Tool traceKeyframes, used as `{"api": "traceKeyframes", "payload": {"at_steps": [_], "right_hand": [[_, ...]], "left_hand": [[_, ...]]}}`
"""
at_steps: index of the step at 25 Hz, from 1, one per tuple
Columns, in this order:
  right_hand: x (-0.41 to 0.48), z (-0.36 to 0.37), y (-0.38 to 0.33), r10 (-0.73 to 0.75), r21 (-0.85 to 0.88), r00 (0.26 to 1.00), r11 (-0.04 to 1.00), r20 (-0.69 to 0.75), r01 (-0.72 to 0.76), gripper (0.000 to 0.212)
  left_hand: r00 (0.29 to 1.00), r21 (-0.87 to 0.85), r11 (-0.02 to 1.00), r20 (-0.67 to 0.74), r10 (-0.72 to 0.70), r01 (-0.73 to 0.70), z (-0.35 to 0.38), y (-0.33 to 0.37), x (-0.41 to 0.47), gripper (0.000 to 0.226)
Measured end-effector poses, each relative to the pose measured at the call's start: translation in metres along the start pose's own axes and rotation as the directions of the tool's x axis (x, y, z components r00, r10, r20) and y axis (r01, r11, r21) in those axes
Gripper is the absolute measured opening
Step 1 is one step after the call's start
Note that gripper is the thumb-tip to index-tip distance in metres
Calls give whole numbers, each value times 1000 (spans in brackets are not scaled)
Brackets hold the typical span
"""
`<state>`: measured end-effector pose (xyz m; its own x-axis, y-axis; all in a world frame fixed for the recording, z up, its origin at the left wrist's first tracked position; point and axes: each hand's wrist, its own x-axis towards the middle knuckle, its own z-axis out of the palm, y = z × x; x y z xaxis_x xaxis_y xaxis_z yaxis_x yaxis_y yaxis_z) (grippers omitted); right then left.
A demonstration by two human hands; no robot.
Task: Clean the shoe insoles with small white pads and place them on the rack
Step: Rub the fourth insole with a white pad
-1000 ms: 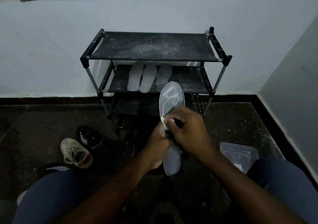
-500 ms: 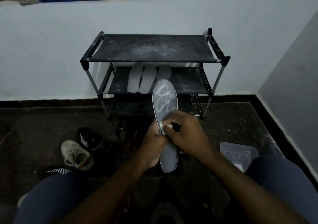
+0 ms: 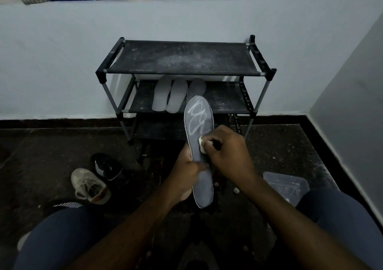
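Gripping the insole (image 3: 199, 124) at its middle, my left hand (image 3: 184, 172) comes up from below, fingers wrapped round the left edge and thumb laid across the face; my right hand (image 3: 228, 151) reaches over from the right, fingertips pinching a small white pad (image 3: 202, 142) and pressing it onto the grey face just above that thumb; both forearms stretch forward between my knees. The insole stands toe-up in the air in front of the rack (image 3: 182, 58), its toe overlapping the middle shelf from my view; its face is dark grey with a pale rim; looping white scribbles cover the toe half above the pad; the heel half looks plain. 3 pale insoles (image 3: 174, 96) lie side by side on the middle shelf.
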<state>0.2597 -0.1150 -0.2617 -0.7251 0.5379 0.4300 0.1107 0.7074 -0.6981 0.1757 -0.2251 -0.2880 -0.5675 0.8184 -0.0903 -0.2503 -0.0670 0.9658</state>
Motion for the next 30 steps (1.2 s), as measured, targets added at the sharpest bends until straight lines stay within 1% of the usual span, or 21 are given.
{"api": "traceKeyframes", "payload": {"at_steps": [1, 3, 5, 6, 9, 10, 12, 14, 18, 19, 21, 22, 23, 26, 27, 28, 30], "right_hand": [[0, 1, -3, -12, 8, 1000, 1000, -2, 12, 6], [-5, 7, -9, -47, 13, 996, 999, 71, 46, 6], [-9, 8, -9, -44, 2, 991, 999, 126, 44, 6], [-7, 7, -6, -23, -13, 994, 1000, 109, 25, 6], [-1, 2, -3, 22, -24, 1000, 999, -8, -22, 7], [-1, 4, -6, 5, -23, 1000, 1000, -4, -5, 7], [-6, 9, -9, -37, -29, 997, 999, 68, 39, 6], [-8, 9, -7, -29, -37, 994, 999, 103, 33, 5], [0, 5, -2, 24, -30, 1000, 999, 0, -24, 6], [0, 7, -5, 8, -24, 1000, 1000, 9, -8, 5], [-5, 13, -10, -36, -29, 996, 999, 86, 39, 6], [-7, 14, -10, -36, -40, 993, 998, 112, 40, 7], [-7, 13, -9, -21, -51, 994, 998, 107, 26, 8], [2, 6, -2, 32, -63, 999, 997, -25, -34, 6], [4, 6, -3, 34, -66, 998, 997, -46, -37, 6], [4, 8, -6, 20, -71, 999, 997, -35, -23, 6], [-1, 13, -9, -27, -78, 999, 997, 45, 30, 10]], "left_hand": [[1000, 13, 1000, -2, -3, 3, 2, 0, -1, 73], [1000, 15, 1000, -19, 20, -20, 4, -2, -3, 69], [999, 4, 999, -35, 41, -41, 1, -3, -2, 70], [999, -6, 999, -26, 38, -38, 0, -2, -2, 71], [1000, -1, 1000, 8, 13, -13, 4, 1, -2, 73], [1000, -4, 1000, 6, 23, -23, 6, 2, -3, 71], [999, -27, 999, -30, 42, -42, 5, 1, -3, 67], [998, -50, 998, -52, 46, -49, 0, 0, 0, 64], [999, -35, 999, -29, 31, -32, -2, 1, 1, 69], [998, -30, 998, -38, 46, -47, 0, 1, 0, 68], [995, -25, 997, -74, 68, -70, 1, 1, 0, 67], [994, -22, 997, -85, 73, -75, 1, 1, 0, 67], [994, -23, 997, -81, 77, -79, 1, 0, 1, 66], [998, 8, 999, -31, 45, -45, 0, 0, 1, 69], [999, 21, 999, -22, 38, -38, 2, 0, 1, 70], [999, 25, 999, -20, 43, -42, 3, 0, 1, 69], [997, 12, 998, -49, 54, -54, 4, -1, 2, 62]]}}
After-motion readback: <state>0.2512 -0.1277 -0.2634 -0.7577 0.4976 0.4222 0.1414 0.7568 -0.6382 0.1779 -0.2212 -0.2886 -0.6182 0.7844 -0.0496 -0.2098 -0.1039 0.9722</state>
